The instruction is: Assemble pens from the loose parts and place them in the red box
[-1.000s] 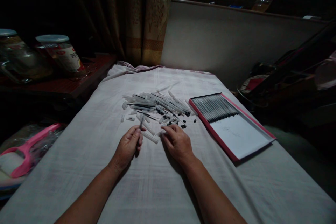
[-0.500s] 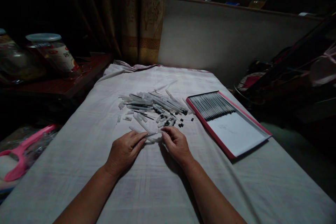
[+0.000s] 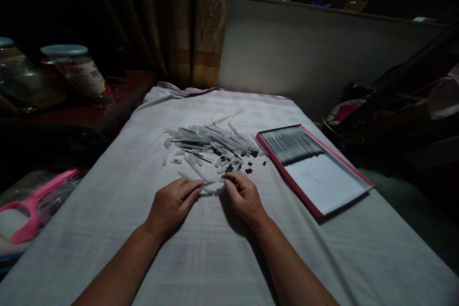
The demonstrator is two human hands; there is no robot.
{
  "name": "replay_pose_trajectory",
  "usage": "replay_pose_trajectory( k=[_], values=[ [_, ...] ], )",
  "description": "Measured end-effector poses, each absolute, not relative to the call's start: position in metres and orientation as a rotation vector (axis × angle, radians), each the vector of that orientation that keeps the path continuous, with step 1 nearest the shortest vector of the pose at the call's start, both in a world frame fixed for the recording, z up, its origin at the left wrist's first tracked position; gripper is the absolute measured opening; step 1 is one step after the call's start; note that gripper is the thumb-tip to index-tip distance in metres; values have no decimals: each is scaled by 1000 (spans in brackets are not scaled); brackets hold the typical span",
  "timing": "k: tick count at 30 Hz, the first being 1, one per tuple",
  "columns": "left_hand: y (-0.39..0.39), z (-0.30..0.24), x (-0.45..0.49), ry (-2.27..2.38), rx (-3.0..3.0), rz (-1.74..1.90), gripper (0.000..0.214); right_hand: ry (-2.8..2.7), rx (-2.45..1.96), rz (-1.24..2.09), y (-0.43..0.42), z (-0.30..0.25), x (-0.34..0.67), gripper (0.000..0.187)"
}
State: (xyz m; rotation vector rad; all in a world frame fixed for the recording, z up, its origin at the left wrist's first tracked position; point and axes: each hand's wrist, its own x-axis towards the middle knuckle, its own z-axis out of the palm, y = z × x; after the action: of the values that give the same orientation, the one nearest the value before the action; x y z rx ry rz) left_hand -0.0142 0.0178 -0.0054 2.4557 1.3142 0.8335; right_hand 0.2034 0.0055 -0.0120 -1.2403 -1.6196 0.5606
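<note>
My left hand is closed, its thumb and fingers pinching one end of a thin pen just above the cloth. At the other end, the fingertips of my right hand are closed on the same pen; they hide its tip. Clear pen barrels lie right behind the hands. Beyond them spreads a loose pile of pen parts, with clear tubes, dark refills and small black plugs. To the right is a shallow red-edged box with a row of pens in its far half.
A pale checked cloth covers the table. On a dark wooden surface at the left stand lidded jars, with a pink-handled object lower down. Behind are a curtain and a wall.
My right hand has shifted slightly rightward, and a little more of the thin pen shows between both hands. The pile and the box look the same; the view has moved slightly.
</note>
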Motion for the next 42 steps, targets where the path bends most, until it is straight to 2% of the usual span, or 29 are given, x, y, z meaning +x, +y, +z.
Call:
replay_pose_trajectory(
  k=[9, 19, 27, 34, 38, 42],
  values=[
    [15, -1, -13, 1262, 2507, 729, 27, -1761, -1187, 689, 5, -15, 204, 19],
    [15, -2, -12, 1178, 2502, 693, 27, -1785, -1138, 689, 5, -13, 204, 17],
    [16, -4, -5, 1194, 2389, 806, 24, -1470, -1267, 797, 6, -11, 194, 11],
    [20, -7, -7, 1277, 2326, 959, 24, -964, -1218, 1013, 15, -8, 203, 28],
    [19, -7, -5, 1235, 2391, 941, 25, -1087, -1148, 1096, 9, -8, 177, 27],
    [20, -9, -5, 1216, 2348, 963, 25, -1181, -1178, 976, 18, 7, 188, 29]
  ],
)
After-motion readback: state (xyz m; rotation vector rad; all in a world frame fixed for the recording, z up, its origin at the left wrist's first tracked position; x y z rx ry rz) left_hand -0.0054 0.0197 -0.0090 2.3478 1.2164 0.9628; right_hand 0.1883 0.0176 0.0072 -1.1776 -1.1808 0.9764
